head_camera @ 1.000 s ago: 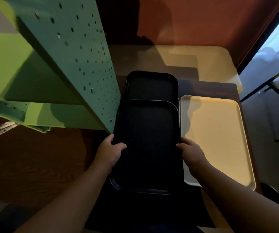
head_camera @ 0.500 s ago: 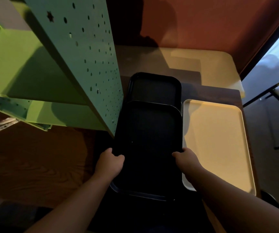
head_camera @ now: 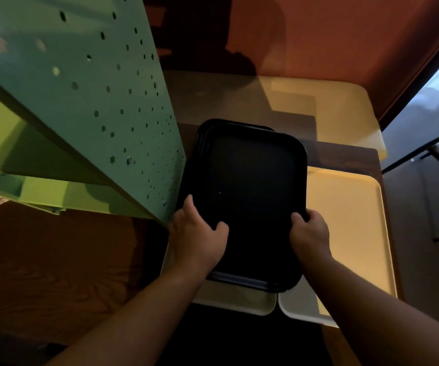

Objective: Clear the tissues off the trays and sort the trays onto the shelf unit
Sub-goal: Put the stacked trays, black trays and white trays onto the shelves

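Both hands grip a black tray (head_camera: pixel 250 196) by its long edges, left hand (head_camera: pixel 199 233) and right hand (head_camera: pixel 310 233) set apart. A cream tray (head_camera: pixel 239 299) shows beneath, another (head_camera: pixel 350 233) right of the right hand. Beyond, a second black tray's rim (head_camera: pixel 202 133); the green shelf unit (head_camera: pixel 94 101) stands left.

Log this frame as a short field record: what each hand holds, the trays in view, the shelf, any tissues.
left hand: grips left edge of top black plastic tray
right hand: grips the same tray's right edge
under it: second black tray, rim showing at the far end
other trays: cream tray to the right; pale tray beneath
green perforated shelf unit: left of the trays
tissues: none visible
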